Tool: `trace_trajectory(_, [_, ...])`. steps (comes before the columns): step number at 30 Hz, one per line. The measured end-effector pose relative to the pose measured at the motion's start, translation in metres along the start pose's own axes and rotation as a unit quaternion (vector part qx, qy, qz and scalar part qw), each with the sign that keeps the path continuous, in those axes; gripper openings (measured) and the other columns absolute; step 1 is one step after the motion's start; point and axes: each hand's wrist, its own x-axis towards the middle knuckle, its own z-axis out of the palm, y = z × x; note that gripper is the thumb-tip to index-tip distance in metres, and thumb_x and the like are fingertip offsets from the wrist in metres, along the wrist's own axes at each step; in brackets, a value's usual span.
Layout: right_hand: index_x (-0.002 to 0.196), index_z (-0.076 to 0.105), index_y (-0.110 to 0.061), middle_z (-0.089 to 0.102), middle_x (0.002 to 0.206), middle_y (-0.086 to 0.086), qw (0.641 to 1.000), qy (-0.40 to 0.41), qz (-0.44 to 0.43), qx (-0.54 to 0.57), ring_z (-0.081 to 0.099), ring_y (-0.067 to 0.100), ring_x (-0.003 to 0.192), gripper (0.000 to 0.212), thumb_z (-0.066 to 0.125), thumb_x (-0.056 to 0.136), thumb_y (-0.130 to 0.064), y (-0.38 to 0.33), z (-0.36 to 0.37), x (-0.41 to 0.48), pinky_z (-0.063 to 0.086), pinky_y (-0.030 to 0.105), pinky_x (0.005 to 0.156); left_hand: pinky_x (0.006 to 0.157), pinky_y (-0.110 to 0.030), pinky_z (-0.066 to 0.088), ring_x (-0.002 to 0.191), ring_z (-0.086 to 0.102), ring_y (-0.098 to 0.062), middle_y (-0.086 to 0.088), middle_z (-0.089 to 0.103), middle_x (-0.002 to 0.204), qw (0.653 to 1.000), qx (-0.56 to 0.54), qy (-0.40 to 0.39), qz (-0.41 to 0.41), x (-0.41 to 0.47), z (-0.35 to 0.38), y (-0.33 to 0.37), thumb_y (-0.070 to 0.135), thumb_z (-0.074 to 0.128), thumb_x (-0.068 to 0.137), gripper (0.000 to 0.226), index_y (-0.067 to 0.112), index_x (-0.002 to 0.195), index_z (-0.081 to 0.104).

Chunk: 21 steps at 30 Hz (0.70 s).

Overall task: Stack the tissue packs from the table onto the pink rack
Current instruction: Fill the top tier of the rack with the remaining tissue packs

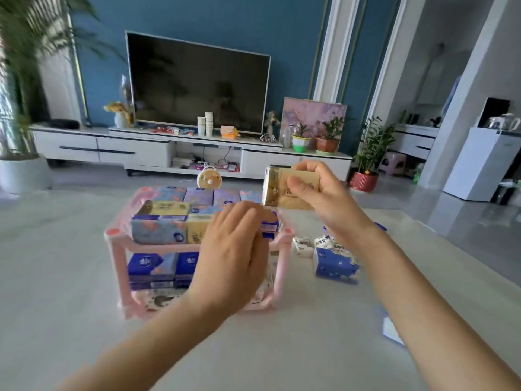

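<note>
A yellow tissue pack (291,187) is held in the air by the right hand (318,198), thumb on its near face and fingers wrapped over its top edge, above and just right of the pink rack (282,249). The rack stands on the pale table (70,277) and is already filled on its upper tier with blue, purple and yellow packs, with dark blue packs (158,266) on the tier below. The left hand (234,252) is laid palm-down over the rack's right front part, fingers curled against the packs there; whether a pack is actually gripped cannot be told, since the fingertips are blurred. To the right of the rack, loose blue-and-white packs (334,258) lie on the table. A small round fan (209,179) is seen behind the rack.
</note>
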Motion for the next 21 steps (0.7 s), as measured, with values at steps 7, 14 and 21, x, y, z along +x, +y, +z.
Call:
trace_trajectory(7, [0.103,0.060,-0.015,0.067,0.094,0.002,0.992,0.077,0.059,0.075,0.064,0.013,0.082,0.019,0.064,0.084,-0.016,0.007,0.027,0.015,0.049,0.022,0.067,0.117,-0.038,0.011,0.139,0.029,-0.019,-0.001,0.046,0.140,0.977,0.146,-0.149,-0.051,0.007,-0.022,-0.039,0.016,0.033,0.094,0.041,0.016,0.133,0.047])
trace_trajectory(14, [0.101,0.059,-0.015,0.066,0.091,-0.001,0.985,0.142,0.082,0.058,0.062,0.011,0.081,0.018,0.065,0.085,-0.019,0.015,0.006,0.026,0.046,0.022,0.065,0.115,-0.036,-0.007,0.143,0.009,-0.012,0.008,0.028,0.150,0.939,0.226,-0.260,-0.012,0.044,0.011,-0.032,0.017,0.047,0.094,0.049,0.024,0.140,0.033])
trace_trajectory(21, [0.111,0.060,-0.010,0.068,0.098,0.004,0.978,0.164,0.095,0.091,0.063,0.015,0.089,0.029,0.065,0.084,-0.019,0.028,-0.012,0.041,0.050,0.029,0.076,0.116,-0.042,0.000,0.143,0.007,-0.016,0.003,0.021,0.152,0.911,0.223,-0.340,-0.071,0.059,0.028,-0.043,0.030,0.062,0.085,0.072,0.022,0.144,0.021])
